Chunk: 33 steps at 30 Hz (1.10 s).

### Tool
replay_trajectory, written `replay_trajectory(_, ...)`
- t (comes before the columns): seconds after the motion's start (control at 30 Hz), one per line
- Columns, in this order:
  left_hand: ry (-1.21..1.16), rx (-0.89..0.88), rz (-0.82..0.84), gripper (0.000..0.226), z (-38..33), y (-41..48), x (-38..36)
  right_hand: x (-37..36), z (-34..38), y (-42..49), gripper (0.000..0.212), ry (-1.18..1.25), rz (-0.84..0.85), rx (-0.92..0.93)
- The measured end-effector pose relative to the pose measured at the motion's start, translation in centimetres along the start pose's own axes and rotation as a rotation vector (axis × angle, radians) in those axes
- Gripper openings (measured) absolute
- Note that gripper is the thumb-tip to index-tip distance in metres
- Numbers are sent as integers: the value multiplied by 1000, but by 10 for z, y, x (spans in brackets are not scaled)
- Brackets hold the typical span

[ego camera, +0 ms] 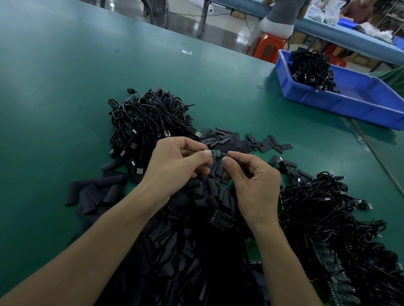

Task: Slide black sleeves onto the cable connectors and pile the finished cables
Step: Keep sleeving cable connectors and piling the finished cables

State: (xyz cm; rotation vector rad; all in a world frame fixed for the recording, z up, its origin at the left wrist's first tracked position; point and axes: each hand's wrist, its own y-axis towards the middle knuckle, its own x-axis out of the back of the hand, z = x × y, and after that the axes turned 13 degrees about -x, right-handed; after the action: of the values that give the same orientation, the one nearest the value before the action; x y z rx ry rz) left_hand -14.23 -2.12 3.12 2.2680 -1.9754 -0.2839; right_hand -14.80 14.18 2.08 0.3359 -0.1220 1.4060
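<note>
Your left hand (178, 160) pinches the left end of a small green circuit-board connector (216, 153) between thumb and forefinger, with the other fingers curled beneath. Your right hand (254, 182) pinches a short black tube sleeve (235, 158) the same way, thumb on the near side. The sleeve's end sits right at the connector's right end. Whether it already overlaps the board is too small to tell. Most of the green board shows bare between your two sets of fingertips.

You hold both above the dark green table mat (55, 91), over a broad heap of loose flat black sleeves (186, 261) that spreads from beneath your wrists toward you. More of these lie scattered just beyond your hands.

Beyond your left hand, a tangled pile of black cables with silver plugs (148, 116) rests on the mat, touching the heap's far edge. To your right lies a spread of black cables with bare green boards (336, 225), their boards pointing toward you.

At the far right of the table stands a blue plastic bin (347, 102), well apart from your hands. A bundle of black cables (311, 67) is stacked in its far left corner.
</note>
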Motion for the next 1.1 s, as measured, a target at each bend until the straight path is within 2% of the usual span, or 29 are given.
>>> replay_trajectory(0.3,-87,87,50,2,-5,1,1,-1,-2,0,22,-35,-50,0)
replay_trajectory(0.47,-93,120,75,4,-7,3,7,3,2,1,22,10,49,-2)
replay_trajectory(0.7,-41,93,174,5,-7,5,12,11,6,7,20,7,132,-24)
replay_trajectory(0.9,4,73,257,6,-3,6,13,14,11,8,21,-47,300,0)
replay_trajectory(1.03,-32,29,252,6,-1,5,11,12,12,6,20,-13,248,30)
replay_trajectory(1.1,49,-28,218,10,1,6,13,12,10,5,19,-15,226,38)
